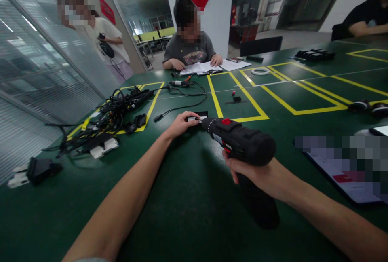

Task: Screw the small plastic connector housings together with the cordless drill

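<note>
A black cordless drill (242, 137) with red accents is gripped in my right hand (247, 169), its fingers wrapped round the handle. Its chuck points away and to the left, and the bit reaches a small black-and-white part (205, 114) on the green table. Whether the bit actually touches the part is too small to tell. My left hand (182, 124) is closed on the left side of that part, fingers over its top and near the bit. Much of the part is hidden behind the hand and the drill's nose.
Tangled black cables (121, 108) and connectors lie at left. A thin cable (182, 108) runs behind my left hand. Yellow tape (248, 100) marks rectangles on the table (188, 213). A tablet-like device (336, 173) lies at right. Across sits a person (190, 49) with papers (201, 68); others are farther off.
</note>
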`<state>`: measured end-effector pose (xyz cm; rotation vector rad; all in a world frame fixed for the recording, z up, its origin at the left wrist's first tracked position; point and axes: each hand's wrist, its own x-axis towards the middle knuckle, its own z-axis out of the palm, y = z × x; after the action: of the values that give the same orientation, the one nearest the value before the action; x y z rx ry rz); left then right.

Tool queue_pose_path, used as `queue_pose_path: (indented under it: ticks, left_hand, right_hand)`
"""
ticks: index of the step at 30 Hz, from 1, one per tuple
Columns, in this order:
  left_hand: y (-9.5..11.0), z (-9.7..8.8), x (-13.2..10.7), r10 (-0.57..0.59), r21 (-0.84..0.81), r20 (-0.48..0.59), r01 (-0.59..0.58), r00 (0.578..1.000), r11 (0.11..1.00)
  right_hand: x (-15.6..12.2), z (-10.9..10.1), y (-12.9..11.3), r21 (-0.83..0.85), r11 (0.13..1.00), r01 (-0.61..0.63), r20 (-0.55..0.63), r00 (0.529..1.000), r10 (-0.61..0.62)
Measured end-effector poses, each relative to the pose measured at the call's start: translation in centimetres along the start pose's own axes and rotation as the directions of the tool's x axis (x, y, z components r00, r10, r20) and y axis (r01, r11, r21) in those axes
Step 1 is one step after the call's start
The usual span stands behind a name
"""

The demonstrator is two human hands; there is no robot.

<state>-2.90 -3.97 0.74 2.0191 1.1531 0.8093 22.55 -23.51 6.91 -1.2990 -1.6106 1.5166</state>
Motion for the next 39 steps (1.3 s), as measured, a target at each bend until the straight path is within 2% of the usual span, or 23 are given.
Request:
queue_pose_path:
  ticks: [17,24,31,39]
  left_hand:
    - [0.04,0.10,0.02,0.014,-0.045,0.001,-0.014,1.000,0.999]
    - [-0.06,0.10,0.09,0.012,-0.030,0.004,-0.012,1.000,0.999]
    - [0.07,-0.02,0.02,0.006,0.013,-0.001,-0.006,1.000,1.000]
    - [0.06,0.03,0.02,0.008,-0.031,-0.004,-0.008,1.000,0.999]
  right_hand:
    - [-0.14,-0.07,-0.36,-0.024,1.000,-0.014,-0.001,1.000,0.014]
    - [-0.07,0.14,-0.40,-0.027,0.999,-0.039,-0.038,0.999,0.038]
    - [-0.16,0.07,-0.15,-0.005,1.000,0.000,-0.032,0.999,0.000]
    - [-0.14,0.07,-0.11,0.016,1.000,0.018,-0.012,1.000,-0.018]
